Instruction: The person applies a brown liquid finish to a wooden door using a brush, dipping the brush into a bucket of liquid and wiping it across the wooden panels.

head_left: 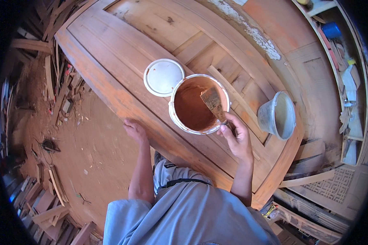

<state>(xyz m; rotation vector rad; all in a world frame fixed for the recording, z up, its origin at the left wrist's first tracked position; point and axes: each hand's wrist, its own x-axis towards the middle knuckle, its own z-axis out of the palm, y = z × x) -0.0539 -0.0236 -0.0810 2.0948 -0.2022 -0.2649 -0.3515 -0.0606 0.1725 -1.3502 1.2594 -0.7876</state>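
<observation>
- Right hand (238, 139): closed, thumb and fingers pinching a scraper near its handle, at the lower right rim of the white bucket.
- Scraper (212, 103): flat, broad blade, stained dark and reddish brown; angled up and left across the right part of the bucket's mouth. Depth of the blade within the mouth cannot be told.
- White bucket (176, 120): round, standing on the door, mouth up; inner wall smeared.
- Paste (189, 105): reddish brown, inside the white bucket.
- Lid (164, 76): round, white, raised rim; lying flat on the door just beside the white bucket, on its upper left.
- Left hand (135, 130): at the door's left edge, fingers partly curled; whether it grips the edge cannot be told.
- Door (122, 73): wooden, panelled, laid flat, with orange-brown patches along its edge.
- Grey bucket (267, 117): on the door, right of the white bucket and well apart from it; pale, coated interior.
- Floor (104, 141): brown, left of the door.
- Wood scraps (63, 96): heaped, upper left.
- Blue container (331, 30): on shelving, upper right.
</observation>
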